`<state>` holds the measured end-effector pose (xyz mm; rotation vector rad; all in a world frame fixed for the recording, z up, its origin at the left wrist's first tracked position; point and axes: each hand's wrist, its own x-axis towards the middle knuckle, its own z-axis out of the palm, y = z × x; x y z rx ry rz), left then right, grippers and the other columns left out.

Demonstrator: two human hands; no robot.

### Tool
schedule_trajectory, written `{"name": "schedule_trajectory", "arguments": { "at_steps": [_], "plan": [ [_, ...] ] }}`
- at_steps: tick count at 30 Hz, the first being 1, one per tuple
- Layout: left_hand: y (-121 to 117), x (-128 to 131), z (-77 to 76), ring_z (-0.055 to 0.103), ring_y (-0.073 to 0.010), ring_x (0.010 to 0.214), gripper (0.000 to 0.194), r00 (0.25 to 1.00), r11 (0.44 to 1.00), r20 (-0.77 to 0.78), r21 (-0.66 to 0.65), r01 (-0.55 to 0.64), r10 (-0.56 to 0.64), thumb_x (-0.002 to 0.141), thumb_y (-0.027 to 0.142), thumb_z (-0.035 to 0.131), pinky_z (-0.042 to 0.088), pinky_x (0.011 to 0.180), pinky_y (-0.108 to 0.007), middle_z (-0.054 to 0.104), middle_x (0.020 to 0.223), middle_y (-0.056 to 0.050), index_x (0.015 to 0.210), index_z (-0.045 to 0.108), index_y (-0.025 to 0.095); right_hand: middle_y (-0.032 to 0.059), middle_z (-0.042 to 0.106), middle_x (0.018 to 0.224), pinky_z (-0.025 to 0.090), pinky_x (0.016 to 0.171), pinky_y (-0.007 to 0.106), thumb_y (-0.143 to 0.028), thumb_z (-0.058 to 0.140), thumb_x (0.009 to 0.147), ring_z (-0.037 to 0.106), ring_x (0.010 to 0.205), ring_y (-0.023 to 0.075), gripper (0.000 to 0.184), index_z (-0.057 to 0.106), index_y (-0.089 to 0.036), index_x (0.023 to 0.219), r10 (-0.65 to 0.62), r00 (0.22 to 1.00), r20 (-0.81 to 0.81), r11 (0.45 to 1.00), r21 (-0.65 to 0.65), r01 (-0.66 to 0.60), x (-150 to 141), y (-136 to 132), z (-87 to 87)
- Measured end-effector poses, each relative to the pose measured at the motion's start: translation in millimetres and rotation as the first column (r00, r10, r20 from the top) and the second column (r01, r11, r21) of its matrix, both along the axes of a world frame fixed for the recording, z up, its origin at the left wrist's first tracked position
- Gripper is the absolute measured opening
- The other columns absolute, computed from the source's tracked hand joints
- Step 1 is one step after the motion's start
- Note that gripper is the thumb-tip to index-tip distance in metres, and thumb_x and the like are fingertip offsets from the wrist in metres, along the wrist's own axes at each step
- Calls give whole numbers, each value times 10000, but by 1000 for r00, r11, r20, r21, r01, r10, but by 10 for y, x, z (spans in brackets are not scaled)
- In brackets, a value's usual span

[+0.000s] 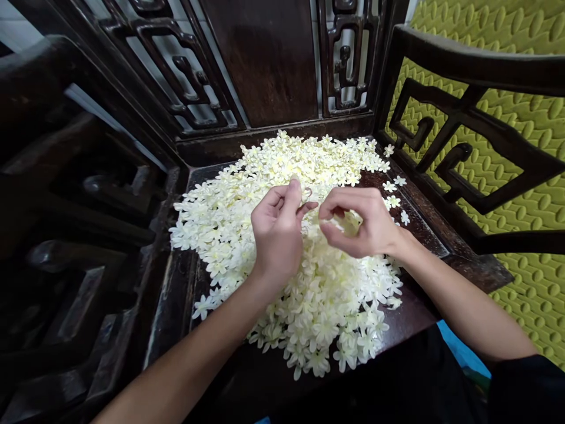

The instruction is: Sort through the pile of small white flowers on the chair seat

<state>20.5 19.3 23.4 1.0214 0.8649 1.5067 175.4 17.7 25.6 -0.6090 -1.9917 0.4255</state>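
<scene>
A broad pile of small white artificial-looking flowers point(229, 218) with pale yellow centres covers much of a dark wooden seat point(417, 306). Above the middle of the pile, my left hand point(278, 229) is closed, thumb up, with a thin curved strand point(308, 192) showing at its fingertips. Whether that strand is wire or string I cannot tell. Just to the right, my right hand point(359, 221) makes a ring, thumb and fingertips pinched together and turned towards the left hand. What lies in that pinch is too small to make out. A small gap separates the hands.
Carved dark wood rises around the seat: a back panel point(265, 59), a left armrest point(66, 171) and a right armrest point(485, 118). Several loose flowers point(392, 202) lie along the seat's right side. Beyond the right armrest is a yellow-green textured cover point(529, 294).
</scene>
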Motion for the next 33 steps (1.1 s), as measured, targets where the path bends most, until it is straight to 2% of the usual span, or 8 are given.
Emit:
{"name": "schedule_trajectory", "arguments": {
  "at_steps": [3,5,8,11,18,28,33],
  "plan": [
    [-61,30,9,599,-117,740,295,981,989,-156,115,-94,111,920,435,702,514,695,-243,604,768,-4,764,643,191,15,707,738,486,571,250,-145,707,816,582,625,100,28,727,-130,829,-82,977,-196,975,-217,38,20,15,51],
    [-94,38,24,594,-114,732,272,952,968,-238,209,-142,191,939,414,682,501,693,-245,625,758,1,774,662,198,31,748,805,516,623,248,-171,764,816,634,684,107,78,762,-131,882,-45,951,-307,944,-326,-60,24,21,72],
    [-121,36,46,618,-117,774,245,916,938,-304,305,-166,261,953,381,671,511,762,-254,662,783,2,789,670,199,37,778,861,536,635,235,-195,807,808,662,705,105,125,792,-146,923,15,919,-394,896,-402,-187,20,18,82],
    [-131,36,53,648,-126,834,225,915,924,-302,349,-154,266,955,374,669,519,824,-265,690,827,-8,815,672,198,32,777,832,523,596,222,-222,830,799,652,673,99,121,804,-153,896,-5,911,-413,885,-426,-188,18,12,84],
    [-157,40,59,637,-137,835,202,909,917,-327,381,-122,257,975,340,640,512,793,-278,680,842,-13,823,658,208,24,748,770,465,508,198,-266,859,775,597,585,77,160,805,-147,869,-52,896,-441,881,-442,-166,25,6,99],
    [-152,36,54,643,-144,867,192,894,915,-353,382,-133,277,982,320,627,518,811,-280,687,858,-19,829,652,207,18,736,783,545,607,217,-260,878,753,634,651,91,174,798,-156,867,-35,890,-455,882,-432,-186,9,2,87],
    [-154,41,46,646,-142,871,197,912,917,-318,377,-129,259,970,345,646,517,834,-278,687,864,-22,832,662,206,11,733,752,537,584,209,-221,878,737,606,598,76,160,793,-146,849,-47,883,-467,872,-451,-192,1,6,89]
  ]
}}
